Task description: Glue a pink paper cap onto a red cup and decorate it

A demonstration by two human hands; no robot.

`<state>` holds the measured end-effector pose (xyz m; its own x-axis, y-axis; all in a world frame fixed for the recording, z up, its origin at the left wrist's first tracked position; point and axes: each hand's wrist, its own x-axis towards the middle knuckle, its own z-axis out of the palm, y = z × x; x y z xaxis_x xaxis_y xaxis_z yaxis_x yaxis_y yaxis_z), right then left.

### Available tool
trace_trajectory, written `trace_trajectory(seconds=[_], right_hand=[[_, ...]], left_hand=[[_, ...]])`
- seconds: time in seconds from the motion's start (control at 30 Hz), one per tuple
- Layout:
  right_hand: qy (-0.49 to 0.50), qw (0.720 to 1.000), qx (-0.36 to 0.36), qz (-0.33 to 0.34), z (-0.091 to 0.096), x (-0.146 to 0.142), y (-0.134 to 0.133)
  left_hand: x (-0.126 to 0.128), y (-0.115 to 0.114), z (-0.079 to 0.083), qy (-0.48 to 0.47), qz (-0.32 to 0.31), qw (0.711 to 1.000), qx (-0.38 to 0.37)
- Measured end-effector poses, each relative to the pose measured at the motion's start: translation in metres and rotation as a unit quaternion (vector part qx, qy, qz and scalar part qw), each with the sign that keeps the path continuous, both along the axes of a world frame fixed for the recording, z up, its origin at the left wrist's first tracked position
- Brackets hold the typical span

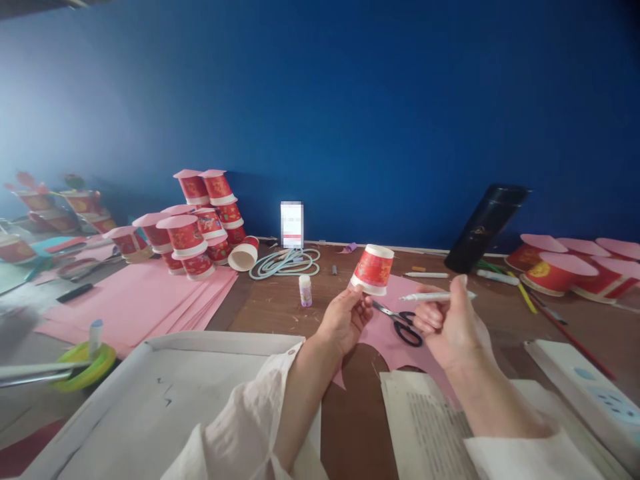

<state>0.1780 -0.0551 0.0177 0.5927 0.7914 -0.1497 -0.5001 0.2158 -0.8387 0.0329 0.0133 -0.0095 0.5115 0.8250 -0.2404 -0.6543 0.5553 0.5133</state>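
Observation:
My left hand (347, 317) grips a red paper cup (373, 268) by its white rim, holding it upside down above the table. In my right hand (455, 323) is a white pen (437, 297), its tip pointing left toward the cup. Tip and cup are apart. Below and between my hands lie scissors (407, 331) with black handles, on a cut sheet of pink paper (395, 290). A small glue stick (305, 291) stands to the left of the cup.
Stacked red cups with pink tops (185, 233) stand at the left near pink sheets (145, 300). A phone (292, 225) leans on the blue wall beside a coiled cable (285, 263). At the right are a black flask (485, 227), more cups (557, 273) and a power strip (590, 383).

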Motion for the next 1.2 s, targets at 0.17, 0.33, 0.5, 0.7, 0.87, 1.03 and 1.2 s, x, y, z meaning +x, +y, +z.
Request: trace_trajectory(seconds=[0.17,0.33,0.5,0.7,0.87,1.03,1.2], right_hand=[[-0.034,0.997,0.059,-0.035,0.003,-0.003,0.001],[-0.04,0.996,0.077,-0.032,0.002,-0.001,0.001],[-0.041,0.996,0.077,-0.015,0.0,-0.005,0.002],[-0.128,0.988,0.078,-0.037,-0.007,-0.009,0.0],[-0.322,0.942,0.057,-0.081,-0.011,-0.014,-0.01],[-0.471,0.872,0.076,-0.107,-0.009,-0.025,-0.018],[-0.491,0.862,0.078,-0.102,-0.012,-0.027,-0.016]], left_hand=[[-0.001,-0.002,0.004,0.0,0.005,1.0,-0.026],[-0.001,-0.003,0.006,-0.005,0.003,0.999,-0.033],[0.001,-0.005,0.002,-0.021,0.007,0.999,-0.037],[0.002,-0.005,0.001,-0.059,0.0,0.998,-0.025],[0.002,-0.007,0.007,-0.055,-0.002,0.998,-0.033],[0.001,-0.01,0.006,-0.053,0.007,0.998,-0.025],[0.002,-0.009,0.007,-0.028,0.03,0.998,-0.052]])
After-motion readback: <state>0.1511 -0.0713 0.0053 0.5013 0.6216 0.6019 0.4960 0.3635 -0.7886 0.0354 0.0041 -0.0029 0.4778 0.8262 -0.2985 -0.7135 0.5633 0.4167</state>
